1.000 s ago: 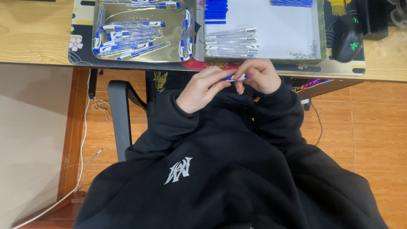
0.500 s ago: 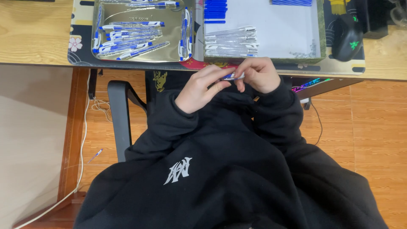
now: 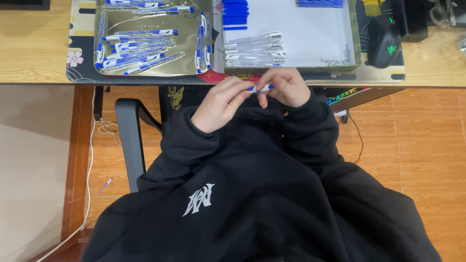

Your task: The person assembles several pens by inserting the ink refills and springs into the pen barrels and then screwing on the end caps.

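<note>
Barely any movement since a moment ago: left hand (image 3: 224, 104) and right hand (image 3: 287, 87) stay together below the bench (image 3: 34, 48) edge, fingers of both pinching a blue-and-white pen (image 3: 260, 88) between them.

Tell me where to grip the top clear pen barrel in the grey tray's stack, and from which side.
Grip the top clear plastic pen barrel near its middle, pinching across its width from above. It lies flat and left to right on the grey tray floor, with more barrels tight against its near side, so only the top and far side look open. Both hands are busy with a blue-and-white pen.
</note>
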